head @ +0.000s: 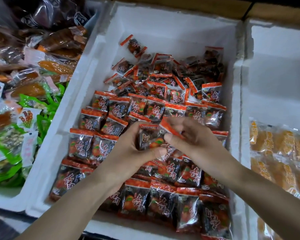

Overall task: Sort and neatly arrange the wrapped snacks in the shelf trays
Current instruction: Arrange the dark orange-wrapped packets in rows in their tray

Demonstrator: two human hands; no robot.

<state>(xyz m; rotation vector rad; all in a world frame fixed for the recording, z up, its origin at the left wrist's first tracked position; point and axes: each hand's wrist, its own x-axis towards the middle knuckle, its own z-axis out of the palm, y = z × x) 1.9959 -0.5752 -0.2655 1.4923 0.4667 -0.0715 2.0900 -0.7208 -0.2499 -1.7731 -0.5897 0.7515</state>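
- The forearms hide several packets in the near rows, and the right white foam tray [274,70] of yellow-orange packets [275,144] is cut off at the frame edge.
- Small red-edged, dark clear-wrapped snack packets [137,200] fill the middle white foam tray [104,54], in flat rows near the person and a loose heap behind.
- Left hand [128,149] grips a held packet [150,138] above the rows.
- Right hand [192,139] pinches a red seal [170,130] touching it; whether this is the same packet is unclear.

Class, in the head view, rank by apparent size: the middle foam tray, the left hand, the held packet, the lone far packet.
1. middle foam tray
2. left hand
3. held packet, partly covered by fingers
4. lone far packet; it lies farther from the camera, so the last two ranks are unsure.
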